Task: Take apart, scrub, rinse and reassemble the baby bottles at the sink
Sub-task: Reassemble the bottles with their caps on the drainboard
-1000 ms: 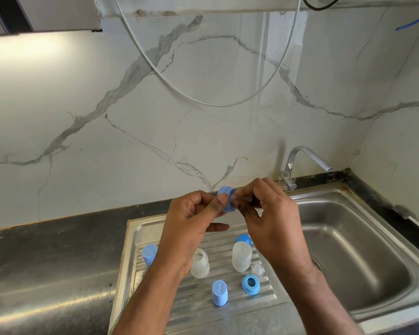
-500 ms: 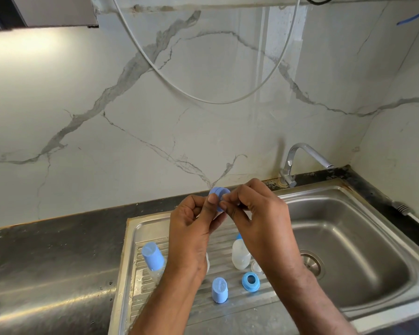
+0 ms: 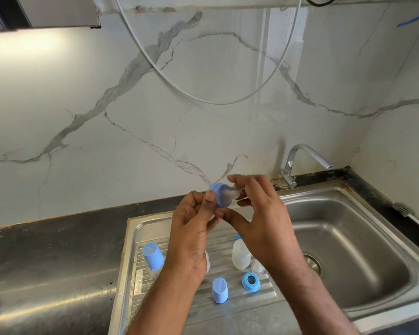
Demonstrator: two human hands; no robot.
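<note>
Both hands raised over the back edge of the drainboard, working a blue collar ring and its clear teat.

I see the left hand [image 3: 194, 228] pinching the blue collar ring [image 3: 219, 195] by its rim, thumb on the near side; the right hand [image 3: 259, 218] pinches the clear silicone teat [image 3: 231, 195] where it sticks out of the ring, its other fingers loosely spread. On the ribbed drainboard [image 3: 140, 238]: a capped bottle [image 3: 153, 258] near the left edge, a clear bottle body [image 3: 240, 255] upright mid-board, a loose teat [image 3: 257, 266] just beside it, a second collar ring [image 3: 251, 282] and a blue cap [image 3: 220, 290] towards the front edge. Another pale piece sits behind my left wrist; I cannot tell what. Basin [image 3: 363, 250] and tap [image 3: 298, 163] lie to the right.
</note>
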